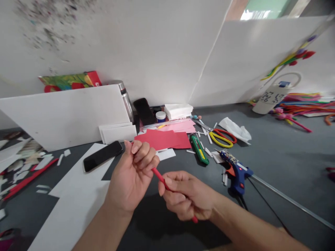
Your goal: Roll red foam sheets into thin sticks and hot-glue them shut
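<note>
Fingers (147,159) of left hand (136,170) and right hand (187,195) gripped a red rod (158,175); I saw scissors (214,132), glue gun (239,177) right of green cutter (199,150).

Lit softly, glaring at upper-right wall opening (255,14), shadowed on grey tabletop (157,226) below right hand (185,195), stretched and blurred toward edges, notably across pipe cleaners (300,104).
</note>
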A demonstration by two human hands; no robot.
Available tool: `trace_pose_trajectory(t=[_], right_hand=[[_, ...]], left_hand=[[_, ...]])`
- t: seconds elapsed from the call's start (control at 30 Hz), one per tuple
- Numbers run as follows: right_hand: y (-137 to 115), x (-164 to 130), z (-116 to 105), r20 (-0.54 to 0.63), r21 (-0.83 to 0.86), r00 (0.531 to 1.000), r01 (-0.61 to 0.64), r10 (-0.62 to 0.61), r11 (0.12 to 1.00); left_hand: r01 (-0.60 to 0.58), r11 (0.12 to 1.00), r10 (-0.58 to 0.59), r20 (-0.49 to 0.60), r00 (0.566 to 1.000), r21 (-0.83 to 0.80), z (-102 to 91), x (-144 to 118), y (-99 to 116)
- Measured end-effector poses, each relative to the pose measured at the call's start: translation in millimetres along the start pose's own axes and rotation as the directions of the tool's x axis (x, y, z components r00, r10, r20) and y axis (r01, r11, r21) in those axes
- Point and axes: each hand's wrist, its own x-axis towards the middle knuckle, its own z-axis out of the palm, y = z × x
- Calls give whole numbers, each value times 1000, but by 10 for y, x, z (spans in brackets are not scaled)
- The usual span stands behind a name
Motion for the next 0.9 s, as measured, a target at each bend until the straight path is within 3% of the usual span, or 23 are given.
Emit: trace_pose_trajectory(t=[0.03,0.07,0.13,0.2,0.23,0.27,0.3,0.33,0.37,0.43,0.47,0.5,0.53,0.6,0.7,0.8,0.9], right_hand=[[3,5,-2,-110,-230,991,49,-76,972],[15,16,-2,-210,-499,960,56,-183,865],[65,52,-1,-284,-895,876,-97,-389,435],[130,99,-5,-266,-959,855,-280,-446,35],[157,120,-9,-257,-944,862,-321,-437,-79],[176,136,-15,-253,-934,869,-334,-425,-128],[183,144,-20,-250,-940,874,-322,-417,-110],[178,144,-25,-252,-958,874,-286,-415,-20],[162,134,-29,-263,-964,878,-223,-400,146],[108,95,-37,-281,-787,919,-55,-276,615],[77,72,-45,-249,-564,953,3,-174,826],[47,51,-58,-177,-298,982,16,-72,955],[22,34,-77,-82,-51,997,-5,1,999],[-9,16,-128,93,274,994,-81,57,958],[-14,20,-202,215,411,974,-150,64,899],[0,31,-214,140,277,987,-120,83,954],[43,54,-177,-170,-165,985,-22,-6,986]], left_hand=[[-25,999,25,-29,999,21,-45,24,-34],[-55,997,58,-72,996,50,-100,48,-72],[-100,990,114,-151,982,97,-216,91,-151],[-129,985,153,-230,961,117,-305,122,-216],[-140,983,166,-263,950,118,-332,131,-238],[-147,983,174,-287,942,114,-347,134,-251],[-152,983,178,-298,938,107,-350,131,-256],[-154,983,176,-292,940,98,-344,123,-254],[-150,985,168,-269,948,87,-332,110,-246],[-119,990,132,-190,973,77,-303,74,-220],[-99,991,111,-143,984,85,-293,54,-206],[-81,991,91,-98,991,102,-288,34,-192],[-67,989,75,-62,995,129,-291,16,-179],[-53,979,58,-18,998,195,-319,-12,-158],[-16,964,18,-3,1000,266,-393,-32,-141],[10,953,-2,-28,1000,303,-458,-22,-161],[-27,931,66,-96,993,364,-502,6,-241]])
